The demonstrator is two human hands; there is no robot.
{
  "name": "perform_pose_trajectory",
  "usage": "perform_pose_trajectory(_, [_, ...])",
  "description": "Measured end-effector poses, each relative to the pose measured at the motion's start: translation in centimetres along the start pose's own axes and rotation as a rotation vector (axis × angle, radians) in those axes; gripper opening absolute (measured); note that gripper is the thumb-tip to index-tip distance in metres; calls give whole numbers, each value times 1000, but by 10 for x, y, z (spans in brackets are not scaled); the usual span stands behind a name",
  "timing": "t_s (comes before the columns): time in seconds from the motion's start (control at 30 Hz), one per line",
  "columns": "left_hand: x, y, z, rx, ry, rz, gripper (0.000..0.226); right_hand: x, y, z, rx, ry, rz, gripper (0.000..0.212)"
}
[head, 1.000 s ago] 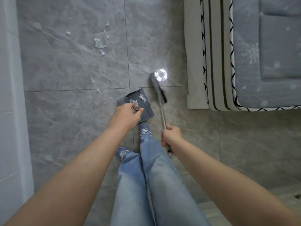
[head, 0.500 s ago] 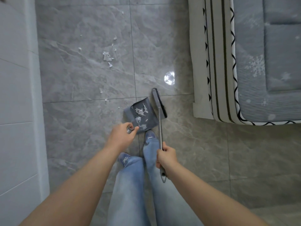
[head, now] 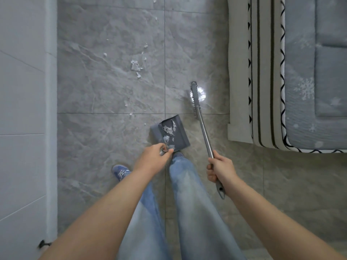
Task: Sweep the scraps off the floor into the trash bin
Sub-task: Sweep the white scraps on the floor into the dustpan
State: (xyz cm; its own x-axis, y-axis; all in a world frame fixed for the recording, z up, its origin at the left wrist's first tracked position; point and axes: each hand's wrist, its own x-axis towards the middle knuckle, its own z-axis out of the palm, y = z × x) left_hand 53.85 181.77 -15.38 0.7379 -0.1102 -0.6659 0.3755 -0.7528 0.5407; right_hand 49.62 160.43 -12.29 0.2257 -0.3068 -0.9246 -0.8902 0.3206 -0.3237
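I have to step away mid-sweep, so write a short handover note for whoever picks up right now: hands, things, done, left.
Left hand: gripping the dustpan's handle.
Right hand: gripping the broom by its metal handle, brush head beyond the pan on its right side.
Dustpan: on the floor in front of the feet, with some white scraps already inside.
Left: a cluster of paper scraps lies further ahead on the tiles, with small bits scattered between it and the pan.
No trash bin is in view; the pan has yet to be emptied.
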Motion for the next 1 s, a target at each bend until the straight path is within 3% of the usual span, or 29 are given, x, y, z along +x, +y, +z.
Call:
perform_pose_trajectory(0.2, [-40,-89,-88,-101,64,-74,47,2,-27,55,-77,-5,3,39])
perform_pose_trajectory(0.37, [-70,-152,-168,-157,137,-142,38,-9,-6,112,-287,0,-58,42])
perform_pose_trajectory(0.5, [-80,-191,-220,-59,160,-149,39,-18,11,169,-387,10,-88,41])
perform_pose_trajectory(0.67, [-69,-238,-263,33,151,-167,34,-11,11,222,-372,0,12,11])
perform_pose_trajectory(0.77, [-59,-266,-285,79,164,-178,33,-3,9,247,-374,-18,39,25])
perform_pose_trajectory(1.0, [-33,-310,-309,13,230,-241,37,-9,11,320,-400,-13,58,20])
